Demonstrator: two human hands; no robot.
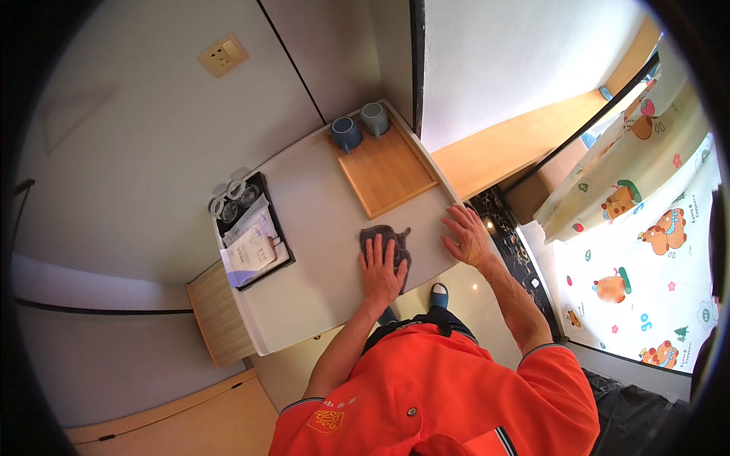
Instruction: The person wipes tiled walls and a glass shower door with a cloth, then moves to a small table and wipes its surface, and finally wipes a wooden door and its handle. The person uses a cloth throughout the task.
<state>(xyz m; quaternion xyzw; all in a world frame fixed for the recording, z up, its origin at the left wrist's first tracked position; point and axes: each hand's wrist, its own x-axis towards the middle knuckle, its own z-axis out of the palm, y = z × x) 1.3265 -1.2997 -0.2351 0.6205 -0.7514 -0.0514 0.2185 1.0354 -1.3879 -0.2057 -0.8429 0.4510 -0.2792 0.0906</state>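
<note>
My left hand (pixel 381 273) lies flat, fingers spread, on a dark grey cloth (pixel 402 235) near the front edge of a white tabletop (pixel 313 233). My right hand (pixel 467 235) rests by the table's right edge, fingers apart, with nothing in it. Beyond the cloth lies a wooden tray (pixel 388 165). Two mugs stand at its far end, a dark blue one (pixel 346 134) and a grey one (pixel 374 119). A black tray (pixel 291 253) on the left holds paper packets (pixel 254 248) and clear glasses (pixel 236 196).
White walls border the table at the back, with a socket plate (pixel 223 55) on one. A wooden ledge (pixel 490 151) runs off to the right. Farther right hangs a curtain with printed cartoon animals (pixel 633 273). A black plastic bag (pixel 633 416) sits at the lower right.
</note>
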